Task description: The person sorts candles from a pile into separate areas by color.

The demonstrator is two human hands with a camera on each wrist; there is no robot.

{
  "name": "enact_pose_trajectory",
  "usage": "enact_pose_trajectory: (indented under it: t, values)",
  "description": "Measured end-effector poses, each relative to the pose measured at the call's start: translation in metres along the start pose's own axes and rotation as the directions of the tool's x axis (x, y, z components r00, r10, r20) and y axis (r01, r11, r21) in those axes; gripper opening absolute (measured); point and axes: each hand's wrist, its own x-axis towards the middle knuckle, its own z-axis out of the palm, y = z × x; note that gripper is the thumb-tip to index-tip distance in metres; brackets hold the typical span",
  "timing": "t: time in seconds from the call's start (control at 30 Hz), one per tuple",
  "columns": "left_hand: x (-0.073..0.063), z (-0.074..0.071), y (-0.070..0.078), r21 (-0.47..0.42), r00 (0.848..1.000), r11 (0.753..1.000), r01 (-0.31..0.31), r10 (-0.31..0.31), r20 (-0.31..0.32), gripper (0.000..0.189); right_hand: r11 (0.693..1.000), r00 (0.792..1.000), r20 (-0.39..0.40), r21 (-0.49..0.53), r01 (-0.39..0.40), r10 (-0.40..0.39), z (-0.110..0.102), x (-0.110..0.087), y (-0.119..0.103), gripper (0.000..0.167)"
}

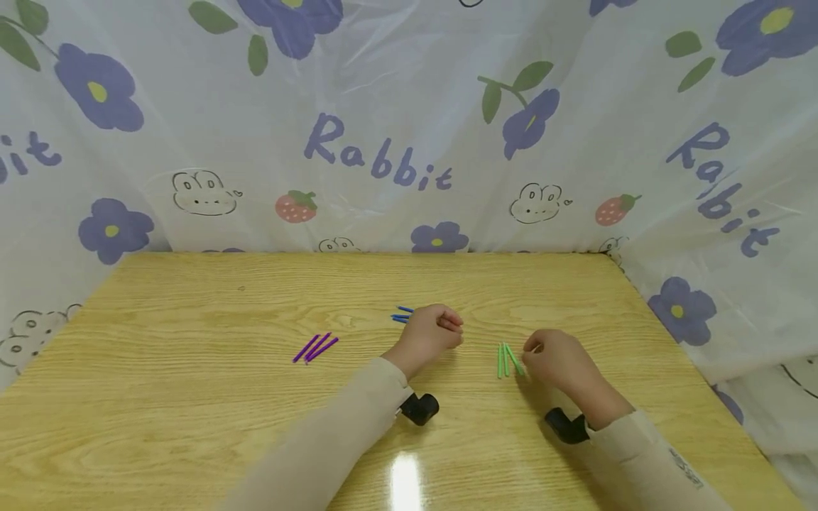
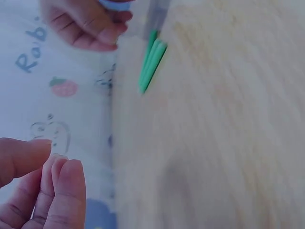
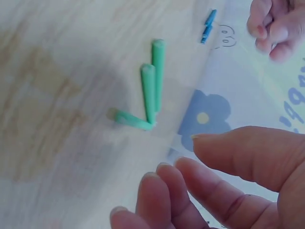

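Three slim green sticks [image 1: 505,360] lie on the wooden table, two side by side and one slanting; in the right wrist view the green sticks [image 3: 148,90] look round and tapered. Just right of them is my right hand [image 1: 557,360], its fingers loosely bent and thumb apart from the fingertips, holding nothing. My left hand [image 1: 427,335] hovers between the green sticks and the blue sticks [image 1: 400,319], whose right ends it hides in the head view. In the left wrist view the left hand's fingers [image 2: 68,195] curve loosely with a gap below the thumb, and nothing is in them.
Three purple sticks [image 1: 313,348] lie left of the left forearm. A wooden table [image 1: 192,419] spreads under everything. A printed curtain [image 1: 383,85] hangs along its back and right side. Black wrist mounts [image 1: 420,409] protrude beneath both cuffs.
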Motion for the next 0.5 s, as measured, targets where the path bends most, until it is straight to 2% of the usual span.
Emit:
enact_pose_trajectory:
  t: [0.17,0.5]
  values:
    - [-0.016,-0.028,0.001,-0.033,0.999,0.999,-0.034,0.033,-0.031,0.019,0.999,0.998,-0.051,0.008,0.043,-0.042,-0.004,-0.005,-0.001,0.021]
    - [-0.049,-0.079,-0.005,0.075,0.995,0.997,-0.036,0.043,-0.094,0.018,0.993,0.975,-0.202,0.049,0.109,-0.097,-0.007,-0.017,0.003,0.027]
